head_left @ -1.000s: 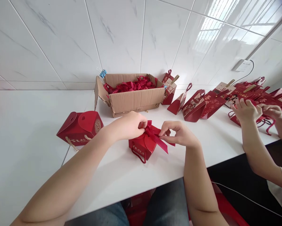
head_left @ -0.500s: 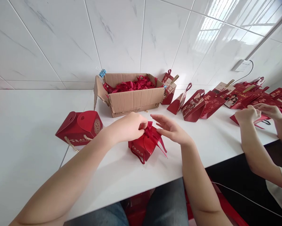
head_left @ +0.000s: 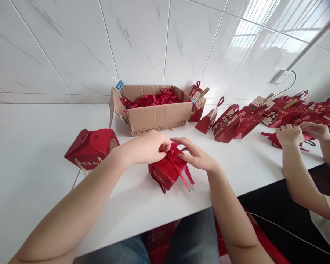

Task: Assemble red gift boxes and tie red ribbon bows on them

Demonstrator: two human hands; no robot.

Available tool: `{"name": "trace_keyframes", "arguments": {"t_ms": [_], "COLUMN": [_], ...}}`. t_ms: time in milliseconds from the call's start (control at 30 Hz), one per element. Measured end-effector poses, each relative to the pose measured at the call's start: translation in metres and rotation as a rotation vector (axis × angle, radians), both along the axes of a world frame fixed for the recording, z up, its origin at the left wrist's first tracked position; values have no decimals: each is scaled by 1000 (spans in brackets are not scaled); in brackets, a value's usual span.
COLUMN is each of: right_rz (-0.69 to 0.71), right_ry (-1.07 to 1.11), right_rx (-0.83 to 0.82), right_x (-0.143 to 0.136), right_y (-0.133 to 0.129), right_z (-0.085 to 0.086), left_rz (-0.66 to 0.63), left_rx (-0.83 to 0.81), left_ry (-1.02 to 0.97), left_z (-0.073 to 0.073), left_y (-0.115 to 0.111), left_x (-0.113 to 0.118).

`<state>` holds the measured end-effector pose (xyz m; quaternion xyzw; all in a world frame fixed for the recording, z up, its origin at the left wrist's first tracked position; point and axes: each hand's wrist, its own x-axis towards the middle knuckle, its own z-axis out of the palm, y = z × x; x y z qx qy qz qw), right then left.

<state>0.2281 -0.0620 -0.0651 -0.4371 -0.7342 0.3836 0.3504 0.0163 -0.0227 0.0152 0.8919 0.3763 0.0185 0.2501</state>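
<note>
Plainly, left hand (head_left: 151,148) pinches, right hand (head_left: 195,156) touches 1 bow (head_left: 173,154) on 1 box (head_left: 165,174).

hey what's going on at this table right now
The left hand pinches a glossy red ribbon bow on a small red cardboard box, while the right hand curves around the bow's other side, fingers spread. Behind them, a brown cardboard carton holds loose red ribbons. Off to the right, another person's hands are busy too.
</note>
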Motion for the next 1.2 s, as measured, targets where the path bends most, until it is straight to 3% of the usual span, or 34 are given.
{"name": "trace_keyframes", "arguments": {"t_ms": [67,167,267,433,667,800,1000,1200], "right_rz": [31,111,63,-97,-209,-197,-248,-263], "right_ry": [76,245,312,208,123,123,214,148], "right_rx": [20,-111,-177,17,51,48,272,278], "right_x": [-2,-11,-23,-35,-34,-32,-37,-41], "right_y": [4,8,8,3,0,-4,-6,-6], "right_z": [-4,-10,-13,-12,-7,-6,-2,-2], "left_rz": [-9,-14,-7,61,43,28,19,17], "left_rx": [3,16,17,25,48,48,48,83], "left_ry": [6,6,26,35,2,2,9,6], "left_z": [1,0,0,2,3,4,4,6], "left_y": [-1,-1,1,6,11,10,10,10], "left_x": [0,1,0,-4,-7,-6,-5,-6]}}
